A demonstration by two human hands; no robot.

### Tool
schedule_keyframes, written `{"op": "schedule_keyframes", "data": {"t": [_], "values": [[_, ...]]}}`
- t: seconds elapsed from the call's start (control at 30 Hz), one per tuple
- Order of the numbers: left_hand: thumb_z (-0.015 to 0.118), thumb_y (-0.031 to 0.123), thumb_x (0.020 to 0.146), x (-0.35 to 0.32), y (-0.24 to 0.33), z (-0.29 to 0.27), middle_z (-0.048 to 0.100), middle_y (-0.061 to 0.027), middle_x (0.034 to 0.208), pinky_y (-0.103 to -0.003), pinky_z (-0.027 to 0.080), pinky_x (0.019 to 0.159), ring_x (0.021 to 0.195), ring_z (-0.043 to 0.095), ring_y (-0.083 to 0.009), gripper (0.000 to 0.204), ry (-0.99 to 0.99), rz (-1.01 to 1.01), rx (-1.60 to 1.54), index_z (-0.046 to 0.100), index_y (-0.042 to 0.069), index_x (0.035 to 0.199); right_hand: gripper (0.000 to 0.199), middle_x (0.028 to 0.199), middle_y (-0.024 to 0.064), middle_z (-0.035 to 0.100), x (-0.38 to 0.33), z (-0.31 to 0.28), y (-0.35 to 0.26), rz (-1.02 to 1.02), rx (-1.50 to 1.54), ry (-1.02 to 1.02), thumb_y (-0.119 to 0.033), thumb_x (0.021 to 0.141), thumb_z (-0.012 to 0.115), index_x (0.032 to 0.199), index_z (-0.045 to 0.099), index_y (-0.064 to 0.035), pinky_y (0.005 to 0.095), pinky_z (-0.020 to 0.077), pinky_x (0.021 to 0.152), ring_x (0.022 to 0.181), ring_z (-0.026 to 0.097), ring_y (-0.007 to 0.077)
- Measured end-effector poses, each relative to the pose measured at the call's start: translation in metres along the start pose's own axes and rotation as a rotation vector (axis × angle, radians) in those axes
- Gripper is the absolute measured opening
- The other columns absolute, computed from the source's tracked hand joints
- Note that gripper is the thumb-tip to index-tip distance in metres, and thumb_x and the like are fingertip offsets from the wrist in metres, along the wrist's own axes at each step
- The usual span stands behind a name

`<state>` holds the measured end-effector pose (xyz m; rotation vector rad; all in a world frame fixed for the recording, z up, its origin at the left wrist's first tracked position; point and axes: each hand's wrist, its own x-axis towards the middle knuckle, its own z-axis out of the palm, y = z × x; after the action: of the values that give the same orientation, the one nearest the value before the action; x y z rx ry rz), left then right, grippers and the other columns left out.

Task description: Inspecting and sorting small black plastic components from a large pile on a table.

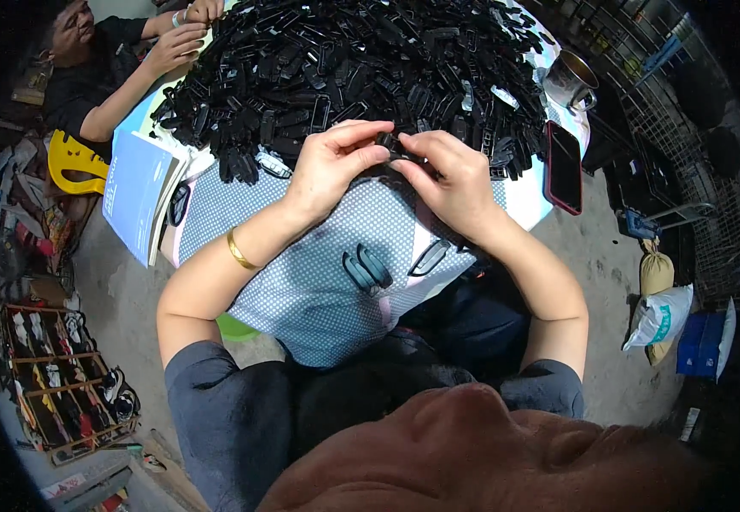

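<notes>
Hands (329,171), black part (395,147) pinched; black pile (349,72) beyond

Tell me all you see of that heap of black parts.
The heap of small, elongated black parts, plastic by their look, lies jumbled on a pale table covering. Some parts look solid, others like open frames; a few silvery pieces show among them. It runs past the picture's upper edge. The left hand and right hand overlap its near edge; touching is unclear.
</notes>
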<state>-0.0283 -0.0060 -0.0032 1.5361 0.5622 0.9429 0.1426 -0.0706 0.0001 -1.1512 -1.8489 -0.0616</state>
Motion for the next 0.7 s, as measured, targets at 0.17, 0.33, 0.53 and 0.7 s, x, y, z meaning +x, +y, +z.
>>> {"op": "schedule_keyframes", "data": {"t": [0.17, 0.33, 0.53, 0.7], "values": [[0.061, 0.003, 0.082, -0.001, 0.003, -0.001, 0.060, -0.0049, 0.100, -0.020, 0.047, 0.077, 0.086, 0.056, -0.0086, 0.031, -0.012, -0.050, -0.113, 0.059, 0.000, 0.113, 0.037, 0.083, 0.0077, 0.063, 0.003, 0.000, -0.004, 0.342, 0.239, -0.100, -0.014, 0.074, 0.073, 0.104, 0.059, 0.0012, 0.0232, 0.0500, 0.060, 0.072, 0.062, 0.0127], [0.053, 0.002, 0.087, 0.001, 0.004, -0.005, 0.058, -0.0156, 0.115, -0.031, 0.045, 0.093, 0.103, 0.057, -0.0200, 0.034, -0.132, -0.121, -0.366, 0.051, -0.002, 0.121, 0.031, 0.074, 0.0062, 0.060, 0.004, -0.004, 0.000, 0.554, 0.509, -0.422, -0.021, 0.080, 0.068, 0.097, 0.061, 0.0034, 0.0234, 0.0441, 0.057, 0.065, 0.055, 0.0087], [0.052, 0.006, 0.089, -0.001, 0.003, -0.009, 0.059, -0.0142, 0.110, -0.031, 0.046, 0.090, 0.101, 0.058, -0.0200, 0.026, -0.210, -0.070, -0.289, 0.056, -0.003, 0.112, 0.025, 0.070, 0.0140, 0.059, 0.001, -0.001, -0.010, 0.125, 0.141, -0.194, -0.017, 0.077, 0.069, 0.087, 0.062, 0.0043, 0.0290, 0.0452, 0.054, 0.059, 0.058, 0.0209], [0.053, 0.006, 0.088, 0.001, 0.004, -0.011, 0.061, -0.0120, 0.104, -0.030, 0.046, 0.086, 0.097, 0.059, -0.0190, 0.022, -0.251, 0.064, -0.076, 0.059, -0.003, 0.107, 0.024, 0.067, 0.0150, 0.058, -0.003, 0.001, -0.012, 0.064, 0.107, -0.103, -0.017, 0.075, 0.070, 0.077, 0.059, 0.0040, 0.0335, 0.0443, 0.051, 0.057, 0.058, 0.0270]]}}
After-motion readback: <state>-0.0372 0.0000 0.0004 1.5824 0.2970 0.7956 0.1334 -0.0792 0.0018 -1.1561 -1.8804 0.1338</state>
